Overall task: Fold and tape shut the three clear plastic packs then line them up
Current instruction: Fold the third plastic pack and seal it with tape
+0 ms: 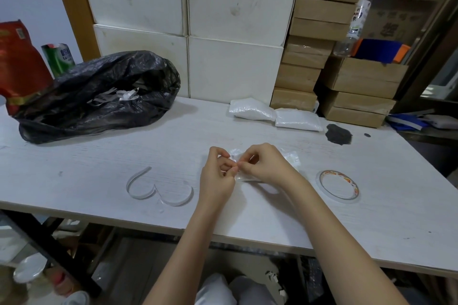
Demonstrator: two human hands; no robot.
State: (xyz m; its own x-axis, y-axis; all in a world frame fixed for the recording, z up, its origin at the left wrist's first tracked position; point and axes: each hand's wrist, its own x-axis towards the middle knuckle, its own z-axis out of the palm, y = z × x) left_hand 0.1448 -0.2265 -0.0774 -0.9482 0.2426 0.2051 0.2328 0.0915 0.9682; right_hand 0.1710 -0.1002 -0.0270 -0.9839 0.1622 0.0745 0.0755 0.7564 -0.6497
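Third clear pack [292, 159] pinched between both hands at the near table edge.

Left hand [218, 176] and right hand [266, 164] pinch the pack at its left end, fingertips meeting; its long axis runs rightward from the grip (film mostly hidden); tape roll [338, 186] lies just right, nearer the right hand; two finished packs [275, 114] lie beyond.

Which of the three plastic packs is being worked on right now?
The pack under both hands, near the table's front edge beside the tape roll. The other two packs lie untouched, side by side, at the back.
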